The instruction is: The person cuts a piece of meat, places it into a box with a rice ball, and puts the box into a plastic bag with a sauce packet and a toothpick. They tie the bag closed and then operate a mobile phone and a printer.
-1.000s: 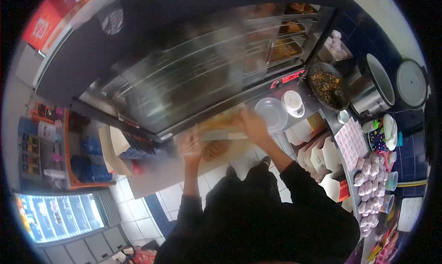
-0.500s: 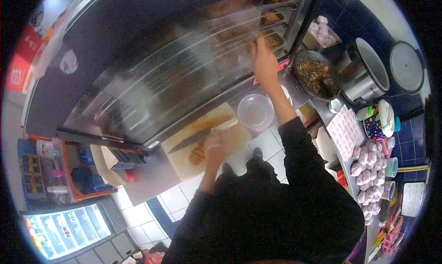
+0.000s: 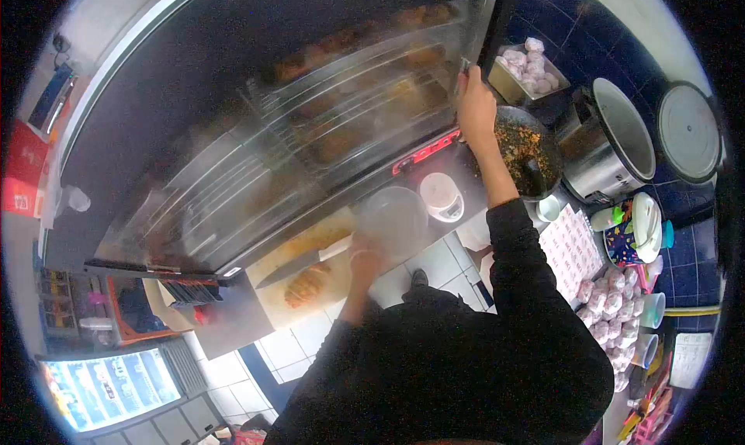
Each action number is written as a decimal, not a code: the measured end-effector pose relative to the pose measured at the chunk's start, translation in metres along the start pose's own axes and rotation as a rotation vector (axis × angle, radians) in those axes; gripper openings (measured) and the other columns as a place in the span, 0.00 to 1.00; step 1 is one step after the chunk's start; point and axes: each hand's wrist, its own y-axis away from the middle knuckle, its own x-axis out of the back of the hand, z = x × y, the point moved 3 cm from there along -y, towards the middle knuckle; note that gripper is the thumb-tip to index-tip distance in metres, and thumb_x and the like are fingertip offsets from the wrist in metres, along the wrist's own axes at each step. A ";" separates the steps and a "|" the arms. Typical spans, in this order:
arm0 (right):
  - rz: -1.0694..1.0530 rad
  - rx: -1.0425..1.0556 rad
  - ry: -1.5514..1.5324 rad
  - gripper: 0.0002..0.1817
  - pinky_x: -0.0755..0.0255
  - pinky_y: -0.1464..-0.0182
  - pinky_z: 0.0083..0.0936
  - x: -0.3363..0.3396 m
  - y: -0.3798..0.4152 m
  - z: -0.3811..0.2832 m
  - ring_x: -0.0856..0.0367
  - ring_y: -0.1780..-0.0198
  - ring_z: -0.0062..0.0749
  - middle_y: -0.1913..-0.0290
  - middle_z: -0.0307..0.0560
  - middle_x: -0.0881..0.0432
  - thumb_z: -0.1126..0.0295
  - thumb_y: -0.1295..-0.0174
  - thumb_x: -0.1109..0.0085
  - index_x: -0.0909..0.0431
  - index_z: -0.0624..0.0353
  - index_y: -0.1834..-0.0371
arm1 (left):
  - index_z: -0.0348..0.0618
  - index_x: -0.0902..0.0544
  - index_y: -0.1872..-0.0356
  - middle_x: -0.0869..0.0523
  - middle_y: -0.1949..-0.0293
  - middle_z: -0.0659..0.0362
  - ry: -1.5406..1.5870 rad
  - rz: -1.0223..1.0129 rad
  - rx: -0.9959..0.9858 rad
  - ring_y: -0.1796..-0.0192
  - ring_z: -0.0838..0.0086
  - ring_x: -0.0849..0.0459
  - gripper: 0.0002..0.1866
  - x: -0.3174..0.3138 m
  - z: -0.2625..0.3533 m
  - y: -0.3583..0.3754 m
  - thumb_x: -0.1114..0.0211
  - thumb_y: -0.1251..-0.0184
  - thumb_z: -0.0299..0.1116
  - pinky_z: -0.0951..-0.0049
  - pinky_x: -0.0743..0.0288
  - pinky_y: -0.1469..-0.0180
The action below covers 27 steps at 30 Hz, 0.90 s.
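Observation:
My right hand (image 3: 476, 107) is closed on the handle at the right edge of the steamy glass sliding door (image 3: 365, 111) of a food warmer cabinet. Browned food pieces (image 3: 310, 57) show on wire racks behind the glass. Below, my left hand (image 3: 368, 265) is at the near rim of a clear plastic bowl (image 3: 394, 216). Its fingers are smeared but look closed on that rim. Beside this hand, a large knife (image 3: 299, 268) lies on a cutting board (image 3: 268, 294), with a sliced browned piece of food (image 3: 308, 285) in front of the blade.
A white kitchen scale (image 3: 442, 197) sits right of the bowl. Farther right are a pan of chopped food (image 3: 528, 150), a steel pot (image 3: 621, 135), a tub of wrapped pink-white balls (image 3: 531, 69) and several more such bundles (image 3: 613, 313). A lit fridge (image 3: 112, 387) stands lower left.
My right hand has slid the glass door rightward, covering the racks that stood uncovered. My left hand has moved from beside the knife handle to the bowl. The whole view has shifted.

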 end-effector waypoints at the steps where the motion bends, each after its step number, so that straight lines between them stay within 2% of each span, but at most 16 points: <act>1: 0.001 -0.031 -0.020 0.12 0.24 0.65 0.62 0.001 -0.003 0.004 0.16 0.65 0.69 0.68 0.66 0.15 0.58 0.22 0.52 0.35 0.56 0.52 | 0.45 0.14 0.51 0.14 0.51 0.47 -0.002 -0.001 0.009 0.48 0.54 0.16 0.16 -0.029 -0.005 -0.009 0.41 0.34 0.39 0.49 0.23 0.47; 3: -0.009 -0.052 -0.054 0.12 0.24 0.64 0.62 0.003 -0.008 0.009 0.16 0.65 0.69 0.67 0.67 0.15 0.58 0.22 0.52 0.35 0.56 0.52 | 0.43 0.14 0.53 0.14 0.52 0.47 0.984 0.216 0.283 0.49 0.54 0.16 0.15 -0.079 -0.025 -0.024 0.41 0.34 0.38 0.51 0.23 0.47; 4: -0.017 -0.078 -0.074 0.13 0.25 0.64 0.63 0.005 -0.009 0.011 0.16 0.65 0.70 0.68 0.68 0.15 0.58 0.22 0.52 0.35 0.56 0.52 | 0.43 0.14 0.53 0.14 0.52 0.47 0.982 0.227 0.302 0.49 0.54 0.16 0.15 -0.061 -0.012 -0.023 0.41 0.34 0.38 0.51 0.23 0.47; 6: -0.008 -0.084 -0.167 0.13 0.27 0.65 0.63 -0.002 -0.010 0.021 0.17 0.65 0.72 0.69 0.71 0.17 0.58 0.22 0.51 0.36 0.56 0.52 | 0.43 0.14 0.55 0.14 0.56 0.49 -0.158 0.145 0.021 0.51 0.55 0.15 0.13 -0.001 0.038 -0.031 0.40 0.33 0.37 0.53 0.21 0.51; 7: -0.029 -0.068 -0.190 0.13 0.27 0.65 0.63 -0.002 -0.010 0.019 0.17 0.65 0.72 0.69 0.71 0.17 0.58 0.22 0.51 0.36 0.56 0.52 | 0.43 0.14 0.55 0.14 0.56 0.49 -0.160 0.145 0.056 0.51 0.55 0.15 0.13 -0.011 0.043 -0.039 0.40 0.33 0.37 0.53 0.21 0.51; 9: 0.003 -0.101 -0.218 0.13 0.28 0.65 0.63 0.004 -0.009 0.019 0.18 0.64 0.73 0.68 0.69 0.16 0.59 0.22 0.49 0.36 0.57 0.52 | 0.42 0.13 0.56 0.14 0.56 0.48 0.273 0.231 -0.001 0.53 0.52 0.14 0.13 -0.025 0.056 -0.055 0.40 0.33 0.36 0.54 0.18 0.55; 10: 0.067 -0.049 -0.266 0.12 0.28 0.65 0.63 0.006 -0.009 0.019 0.17 0.64 0.72 0.67 0.66 0.16 0.61 0.22 0.48 0.35 0.57 0.53 | 0.42 0.13 0.56 0.14 0.56 0.48 0.268 0.239 0.019 0.53 0.52 0.14 0.13 -0.014 0.066 -0.061 0.40 0.33 0.36 0.54 0.18 0.55; 12: 0.058 -0.043 -0.258 0.12 0.28 0.65 0.62 0.007 -0.011 0.022 0.17 0.64 0.72 0.67 0.65 0.15 0.61 0.23 0.47 0.35 0.56 0.53 | 0.41 0.14 0.55 0.14 0.58 0.47 -0.040 0.161 -0.103 0.55 0.52 0.13 0.13 0.005 0.092 -0.068 0.39 0.35 0.36 0.56 0.16 0.58; 15: 0.060 -0.046 -0.247 0.12 0.28 0.66 0.60 0.007 -0.014 0.026 0.17 0.65 0.70 0.67 0.64 0.15 0.60 0.23 0.46 0.34 0.56 0.54 | 0.42 0.14 0.56 0.14 0.59 0.47 0.045 0.194 -0.037 0.53 0.53 0.14 0.12 0.018 0.115 -0.070 0.37 0.36 0.35 0.56 0.16 0.56; 16: 0.026 -0.067 -0.278 0.13 0.27 0.66 0.59 0.009 -0.014 0.026 0.16 0.65 0.69 0.67 0.64 0.15 0.59 0.23 0.46 0.33 0.56 0.55 | 0.42 0.14 0.56 0.14 0.59 0.47 0.047 0.199 -0.024 0.53 0.53 0.14 0.12 0.001 0.115 -0.078 0.37 0.36 0.35 0.56 0.16 0.56; 18: -0.022 -0.078 -0.318 0.13 0.27 0.65 0.58 0.007 -0.014 0.028 0.16 0.65 0.68 0.67 0.64 0.15 0.59 0.23 0.45 0.33 0.56 0.55 | 0.44 0.14 0.54 0.15 0.58 0.46 0.705 0.109 0.147 0.52 0.52 0.14 0.13 -0.039 0.103 -0.095 0.36 0.37 0.35 0.55 0.16 0.55; 20: 0.020 -0.057 -0.239 0.14 0.26 0.63 0.56 -0.001 -0.016 0.039 0.15 0.64 0.66 0.68 0.61 0.15 0.58 0.24 0.44 0.31 0.56 0.55 | 0.44 0.15 0.52 0.15 0.57 0.46 0.675 0.173 0.090 0.51 0.52 0.15 0.13 -0.057 0.101 -0.097 0.36 0.36 0.35 0.54 0.16 0.54; 22: 0.048 -0.010 -0.264 0.14 0.24 0.63 0.51 0.011 -0.011 0.044 0.13 0.64 0.61 0.67 0.59 0.13 0.58 0.24 0.42 0.29 0.57 0.54 | 0.45 0.16 0.51 0.16 0.55 0.45 0.637 0.243 0.049 0.51 0.51 0.15 0.14 -0.051 0.093 -0.084 0.37 0.36 0.35 0.53 0.16 0.54; 24: 0.074 0.008 -0.286 0.15 0.23 0.63 0.40 0.036 0.010 0.047 0.13 0.67 0.48 0.67 0.56 0.13 0.57 0.25 0.41 0.25 0.60 0.58 | 0.44 0.18 0.48 0.17 0.53 0.47 0.190 0.194 -0.110 0.50 0.52 0.16 0.14 -0.019 0.098 -0.054 0.39 0.32 0.34 0.53 0.17 0.53; 25: 0.076 0.001 -0.358 0.17 0.24 0.64 0.38 0.049 0.026 0.053 0.16 0.71 0.42 0.70 0.52 0.15 0.57 0.24 0.41 0.24 0.62 0.60 | 0.44 0.18 0.48 0.17 0.53 0.47 0.189 0.188 -0.089 0.50 0.52 0.16 0.14 -0.002 0.098 -0.033 0.39 0.32 0.34 0.53 0.17 0.53; 27: -0.007 -0.172 -0.385 0.16 0.27 0.69 0.31 0.075 0.071 0.071 0.21 0.75 0.30 0.73 0.47 0.18 0.59 0.23 0.43 0.22 0.62 0.59 | 0.46 0.18 0.51 0.18 0.53 0.51 0.830 0.003 0.033 0.49 0.54 0.17 0.10 0.016 0.091 0.014 0.41 0.31 0.33 0.54 0.19 0.52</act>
